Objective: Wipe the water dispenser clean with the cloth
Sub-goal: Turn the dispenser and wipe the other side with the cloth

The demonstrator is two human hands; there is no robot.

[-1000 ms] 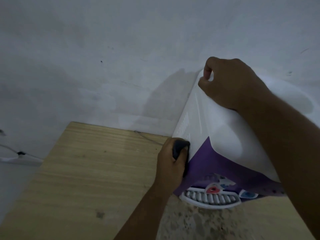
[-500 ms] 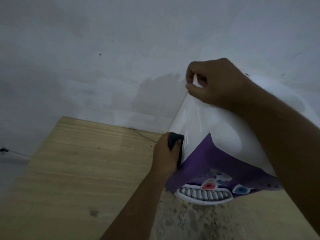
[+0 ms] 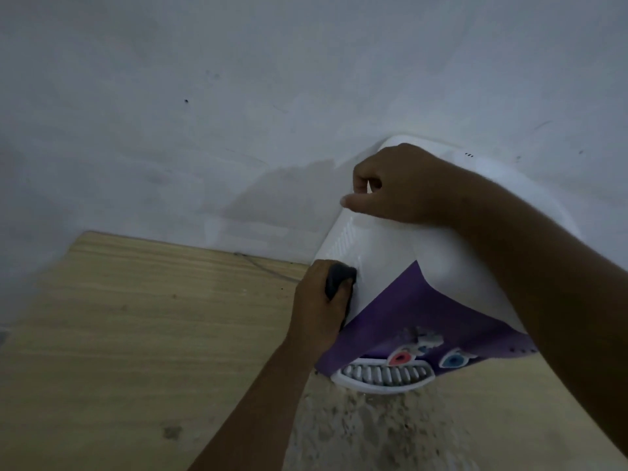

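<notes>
A pale wooden board (image 3: 129, 334) is stretching away left of the water dispenser (image 3: 384, 266), reaching the wall (image 3: 238, 96) behind. A thin dark cable (image 3: 261, 266) is lying across it just left of the dispenser. A speckled surface (image 3: 356, 430) is showing in front, beneath the dispenser's drip tray (image 3: 380, 385).

The left hand (image 3: 318, 305) and right hand (image 3: 404, 185) are bare. Both forearms are bare too, the right one lightly haired.

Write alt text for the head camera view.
A person's left hand presses a dark cloth against the white side of a white-and-purple water dispenser, while the right hand holds its top corner. A wooden surface lies to the left, a pale wall behind.
</notes>
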